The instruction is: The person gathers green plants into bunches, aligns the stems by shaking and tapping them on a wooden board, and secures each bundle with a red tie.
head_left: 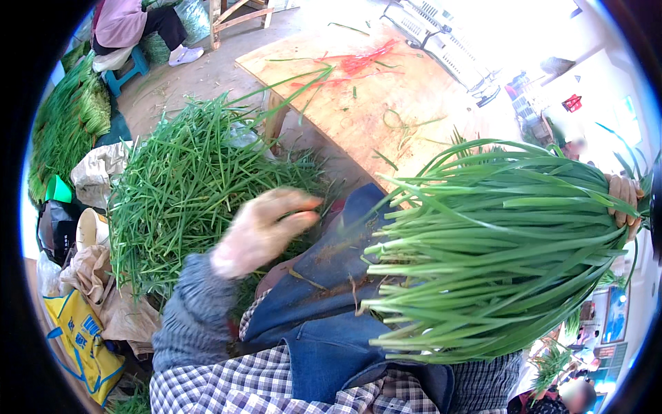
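Your left forearm (189,314) angles up and right, wrist (226,261) bare, left hand (265,224) motion-blurred with loosely bent fingers (300,201) pointing right, while your right hand (624,203) is clenched at far right, right forearm (488,383) mostly hidden.

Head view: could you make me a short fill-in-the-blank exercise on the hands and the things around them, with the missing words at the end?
1. The right hand grips a bunch of long leaves, coloured ____.
2. The left hand, its thumb and fingers apart, holds ____.
3. The thin strips on the wooden table are coloured ____.
4. The low stool under the seated person is coloured ____.

Missing words: green; nothing; red; blue.
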A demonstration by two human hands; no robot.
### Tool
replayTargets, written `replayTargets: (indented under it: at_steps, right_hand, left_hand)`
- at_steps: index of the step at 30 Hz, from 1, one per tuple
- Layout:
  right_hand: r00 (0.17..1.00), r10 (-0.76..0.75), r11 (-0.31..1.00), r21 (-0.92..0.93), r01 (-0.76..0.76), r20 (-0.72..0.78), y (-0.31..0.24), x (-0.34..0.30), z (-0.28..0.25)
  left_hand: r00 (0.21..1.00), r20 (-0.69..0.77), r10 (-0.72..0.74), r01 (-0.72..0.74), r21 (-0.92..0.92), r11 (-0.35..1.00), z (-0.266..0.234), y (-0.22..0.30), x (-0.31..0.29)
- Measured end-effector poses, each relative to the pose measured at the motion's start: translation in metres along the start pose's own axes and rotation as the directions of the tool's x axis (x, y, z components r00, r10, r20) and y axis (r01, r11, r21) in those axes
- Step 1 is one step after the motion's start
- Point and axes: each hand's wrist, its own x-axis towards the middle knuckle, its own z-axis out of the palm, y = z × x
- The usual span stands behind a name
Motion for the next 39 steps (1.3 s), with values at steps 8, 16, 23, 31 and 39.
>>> replayTargets:
  at_steps: [8,16,23,31,39]
  right_hand:
    - [0.989,-0.031,0.999,0.037,0.026,0.143,-0.009,0.021,0.005]
    - [0.929,0.115,0.993,-0.041,-0.108,0.352,0.034,0.014,0.001]
    - [0.96,-0.129,0.989,0.097,0.108,0.249,0.057,0.022,0.028]
    - [0.942,-0.116,0.988,0.13,0.078,0.316,0.043,0.018,0.02]
    - [0.976,-0.154,0.984,0.111,0.138,0.157,0.048,0.009,0.031]
  left_hand:
    - [0.957,-0.185,0.225,-0.259,-0.193,0.946,0.086,0.037,0.073]
    - [0.947,0.192,-0.259,0.321,-0.502,0.803,0.04,0.016,0.034]
    - [0.866,-0.212,0.453,0.031,0.927,0.374,-0.02,-0.063,-0.004]
    - [0.662,-0.201,0.722,-0.717,0.113,0.688,0.045,0.092,0.065]
    - [0.651,-0.325,0.686,-0.705,0.078,0.705,0.05,0.092,0.065]
